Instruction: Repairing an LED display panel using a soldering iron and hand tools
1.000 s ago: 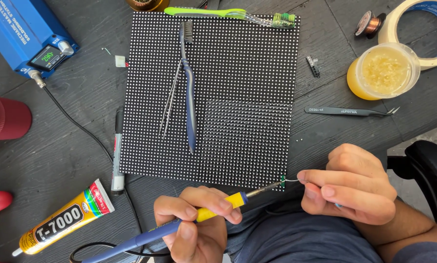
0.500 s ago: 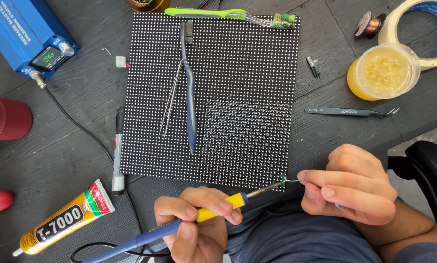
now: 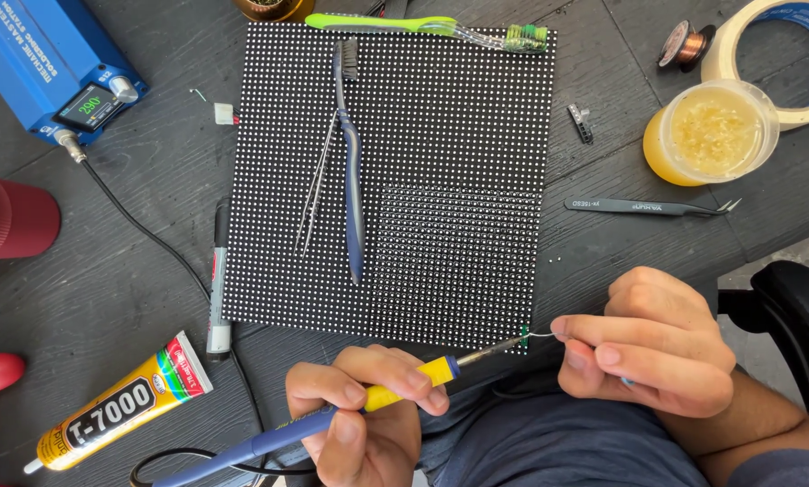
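Nothing moved: left hand [image 3: 368,424] grips soldering iron [image 3: 332,419] (yellow-blue), right hand [image 3: 648,347] pinches wire [image 3: 541,335].

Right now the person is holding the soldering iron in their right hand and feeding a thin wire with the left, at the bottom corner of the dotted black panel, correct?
Not quite: the hands are swapped. The head view shows the left hand holding the soldering iron and the right hand feeding the thin wire. The rest stands: they meet at the bottom corner of the dotted black panel.
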